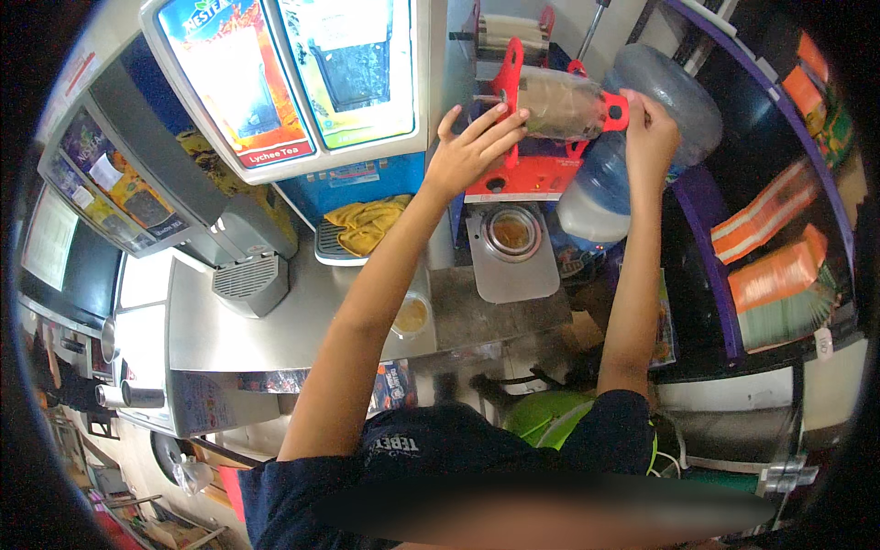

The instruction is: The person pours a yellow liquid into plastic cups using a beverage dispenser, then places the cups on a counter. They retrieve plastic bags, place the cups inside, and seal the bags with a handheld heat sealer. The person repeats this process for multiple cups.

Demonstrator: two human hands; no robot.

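Ahead of me is a red cup-sealing machine [526, 177], with a roll of clear sealing film [560, 103] mounted across its top. My left hand [471, 152] reaches over the left end of the roll, fingers spread and fingertips at the red left bracket [510, 75]. At the other end, my right hand [652, 132] pinches the edge of a red end piece [614, 112] beside the film. Below, a cup with amber contents [511, 232] sits in the round holder of the machine's pulled-out metal tray [519, 283].
Left of the machine, a drink dispenser [423, 82] has a yellow cloth [368, 225] on its drip tray. Another filled cup [411, 316] stands on the steel counter [295, 323]. A large water bottle [677, 103] is close to my right hand. Orange packs [777, 275] fill the right shelf.
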